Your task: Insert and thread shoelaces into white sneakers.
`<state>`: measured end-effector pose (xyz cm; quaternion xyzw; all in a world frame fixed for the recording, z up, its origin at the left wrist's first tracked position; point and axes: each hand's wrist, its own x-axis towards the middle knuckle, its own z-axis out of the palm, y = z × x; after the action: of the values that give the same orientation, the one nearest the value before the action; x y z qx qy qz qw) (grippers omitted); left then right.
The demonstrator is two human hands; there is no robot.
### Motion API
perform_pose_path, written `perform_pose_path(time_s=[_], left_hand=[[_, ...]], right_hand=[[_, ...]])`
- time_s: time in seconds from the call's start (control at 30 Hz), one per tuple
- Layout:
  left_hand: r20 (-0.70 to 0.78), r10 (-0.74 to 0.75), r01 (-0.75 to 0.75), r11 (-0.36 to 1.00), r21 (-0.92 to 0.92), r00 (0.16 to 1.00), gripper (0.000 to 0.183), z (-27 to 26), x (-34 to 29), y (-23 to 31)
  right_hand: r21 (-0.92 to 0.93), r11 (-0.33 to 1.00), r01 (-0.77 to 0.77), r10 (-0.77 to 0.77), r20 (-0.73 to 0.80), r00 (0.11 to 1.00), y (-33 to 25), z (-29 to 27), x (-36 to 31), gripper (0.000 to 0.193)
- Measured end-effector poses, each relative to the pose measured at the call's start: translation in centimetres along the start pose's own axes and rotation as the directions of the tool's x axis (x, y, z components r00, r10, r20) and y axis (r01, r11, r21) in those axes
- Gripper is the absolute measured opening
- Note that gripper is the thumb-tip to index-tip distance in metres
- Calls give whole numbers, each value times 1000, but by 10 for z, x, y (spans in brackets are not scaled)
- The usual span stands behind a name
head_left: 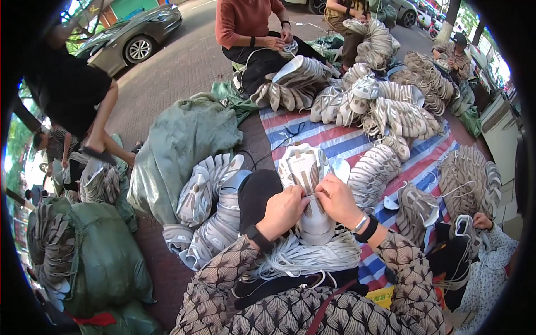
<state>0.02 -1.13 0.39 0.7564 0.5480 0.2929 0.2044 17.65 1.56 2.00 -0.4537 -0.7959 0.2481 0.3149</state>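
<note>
A white and tan shoe upper (302,160) stands up in front of me, its toe end toward my lap. My left hand (283,210) is pinched closed at its middle, at the lower end of the tan mesh throat. From the other side my right hand (337,202) pinches the same spot, the fingertips of both hands nearly meeting. A short pale strip shows between them; whether it is a lace is too small to tell. Under the upper, a thick bundle of white shoelaces (312,254) lies across my lap.
Nested rows of shoe uppers lie at my left (215,223) and right (375,176), with a heap (385,106) farther off on a striped sheet (287,131). Green sacks (184,134) stand at left. People sit working around; a person in black (67,84) is at far left.
</note>
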Motion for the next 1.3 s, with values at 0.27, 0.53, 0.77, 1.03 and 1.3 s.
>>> perform_pose_path(time_s=[0.27,0.53,0.77,1.03,1.3], left_hand=[[169,-70,90,989,-114,983,20,-12,21,-11],[179,217,-251,949,192,959,21,-27,26,-21],[124,163,-177,978,110,979,21,-17,22,-16],[110,26,-50,974,222,994,18,-6,11,0],[43,93,-102,933,344,995,11,-6,14,3]], right_hand=[[66,998,16,-32,236,971,15,-1,20,6],[63,997,53,-74,410,909,27,-14,39,10],[11,998,62,-63,193,979,10,4,19,8],[104,993,60,-79,183,980,17,5,15,8],[110,977,181,-200,197,960,27,6,22,6]])
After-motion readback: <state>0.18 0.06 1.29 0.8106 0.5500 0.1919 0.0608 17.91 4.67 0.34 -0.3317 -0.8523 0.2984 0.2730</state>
